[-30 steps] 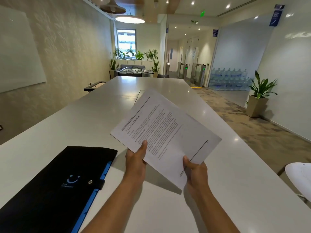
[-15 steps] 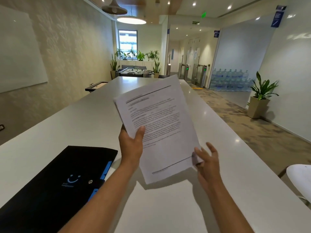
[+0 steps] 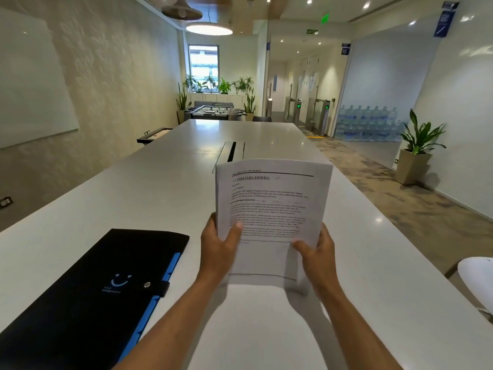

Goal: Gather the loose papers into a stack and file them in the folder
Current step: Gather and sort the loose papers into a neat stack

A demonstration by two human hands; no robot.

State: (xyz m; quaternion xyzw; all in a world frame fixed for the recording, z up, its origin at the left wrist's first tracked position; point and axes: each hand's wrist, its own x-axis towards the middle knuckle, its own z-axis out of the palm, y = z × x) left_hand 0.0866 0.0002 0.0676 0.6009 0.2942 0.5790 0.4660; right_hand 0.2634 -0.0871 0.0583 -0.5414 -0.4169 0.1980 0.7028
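We have turned the paper stack (image 3: 272,209) upright; left hand (image 3: 220,248) and right hand (image 3: 316,256) both grip it. Stacking looks done, but the black folder (image 3: 88,289) lies shut.

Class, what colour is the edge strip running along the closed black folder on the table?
Blue, along the folder edge nearest the hands; clearest in the head view.

You're in an office common area: long white conference table (image 3: 133,198) w/ a cable slot (image 3: 231,152), whiteboard (image 3: 32,84) on the left wall, lit exit sign (image 3: 311,31), access turnstiles (image 3: 317,113) by the corridor, stacked water bottles (image 3: 368,121), foosball table (image 3: 214,112), potted plants (image 3: 417,145).
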